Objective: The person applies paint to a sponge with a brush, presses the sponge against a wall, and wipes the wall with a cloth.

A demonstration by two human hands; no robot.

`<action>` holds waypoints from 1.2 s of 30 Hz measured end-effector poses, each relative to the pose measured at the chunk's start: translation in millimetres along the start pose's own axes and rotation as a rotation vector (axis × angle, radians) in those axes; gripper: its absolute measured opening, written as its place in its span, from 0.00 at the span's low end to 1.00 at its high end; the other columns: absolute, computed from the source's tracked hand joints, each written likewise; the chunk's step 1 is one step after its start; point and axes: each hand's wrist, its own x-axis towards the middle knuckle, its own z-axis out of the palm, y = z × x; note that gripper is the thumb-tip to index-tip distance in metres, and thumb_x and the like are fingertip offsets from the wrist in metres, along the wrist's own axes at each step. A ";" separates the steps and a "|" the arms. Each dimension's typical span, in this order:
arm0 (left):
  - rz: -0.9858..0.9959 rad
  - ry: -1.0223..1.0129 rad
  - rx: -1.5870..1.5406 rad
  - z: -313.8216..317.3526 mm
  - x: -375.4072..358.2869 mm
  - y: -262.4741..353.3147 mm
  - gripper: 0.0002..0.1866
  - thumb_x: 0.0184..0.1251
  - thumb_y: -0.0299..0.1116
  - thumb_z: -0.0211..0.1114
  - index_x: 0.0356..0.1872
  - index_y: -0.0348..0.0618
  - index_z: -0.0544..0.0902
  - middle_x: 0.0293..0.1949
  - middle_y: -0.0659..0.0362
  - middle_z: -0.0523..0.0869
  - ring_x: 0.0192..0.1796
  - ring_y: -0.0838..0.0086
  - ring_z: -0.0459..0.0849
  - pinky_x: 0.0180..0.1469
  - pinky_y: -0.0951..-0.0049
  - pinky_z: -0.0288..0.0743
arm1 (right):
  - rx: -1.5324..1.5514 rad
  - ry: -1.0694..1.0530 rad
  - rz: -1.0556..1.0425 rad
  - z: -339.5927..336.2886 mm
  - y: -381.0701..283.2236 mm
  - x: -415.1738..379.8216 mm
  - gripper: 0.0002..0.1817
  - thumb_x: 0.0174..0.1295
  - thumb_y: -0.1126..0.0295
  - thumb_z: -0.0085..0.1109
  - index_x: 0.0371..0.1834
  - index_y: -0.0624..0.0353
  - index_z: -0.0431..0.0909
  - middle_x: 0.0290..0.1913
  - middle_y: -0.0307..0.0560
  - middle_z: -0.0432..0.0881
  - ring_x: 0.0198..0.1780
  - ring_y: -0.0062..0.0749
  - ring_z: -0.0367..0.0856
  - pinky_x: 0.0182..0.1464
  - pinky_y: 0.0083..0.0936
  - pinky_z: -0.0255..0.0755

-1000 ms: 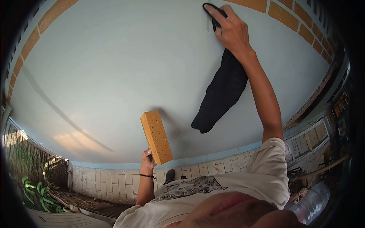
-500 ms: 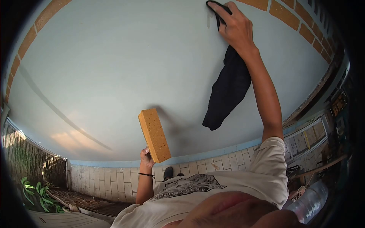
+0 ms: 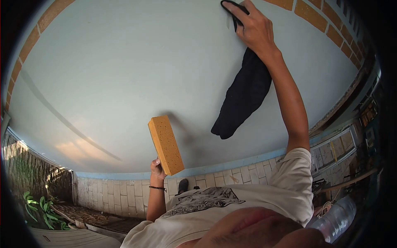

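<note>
One wide, pale grey wall (image 3: 124, 82) fills most of what I see through the head camera, with orange block shapes (image 3: 310, 16) along its upper edges toward 10 and 2 o'clock and a light blue band (image 3: 136, 175) at its foot. Toward 6 o'clock I look down on the wearer's light printed T-shirt (image 3: 285, 194), and beyond it lies a paved floor (image 3: 115, 198). The black cloth (image 3: 244, 95) hangs in front of the wall toward 1 o'clock, its lower end slanting toward the centre. At its top, my right hand (image 3: 256, 33) is partly closed, the fingers hooked into a dark loop of the fabric; whether the fingertips touch the wall, I cannot tell. The yellow sponge (image 3: 167, 144), a long pitted block, stands tilted toward 7 o'clock, its top leaning toward 11. I have my left hand (image 3: 158, 169) closed on its lower end, thumb along the side edge, and a dark bracelet (image 3: 157, 188) circles that wrist. Toward 4 o'clock, at the rim of the view, sits a clear plastic bottle (image 3: 337, 219); toward 8, green leaves (image 3: 45, 211). Near the left wrist, a dark shoe (image 3: 183, 186) shows on the paving.
</note>
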 end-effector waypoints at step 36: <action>0.056 0.004 -0.057 -9.8 -8.0 -3.3 0.42 0.51 0.44 0.70 0.69 0.33 0.73 0.60 0.47 0.83 0.60 0.53 0.85 0.63 0.52 0.82 | -0.054 -0.054 0.177 -11.9 4.0 -37.7 0.35 0.52 0.85 0.61 0.64 0.40 0.85 0.45 0.47 0.81 0.38 0.41 0.83 0.35 0.37 0.81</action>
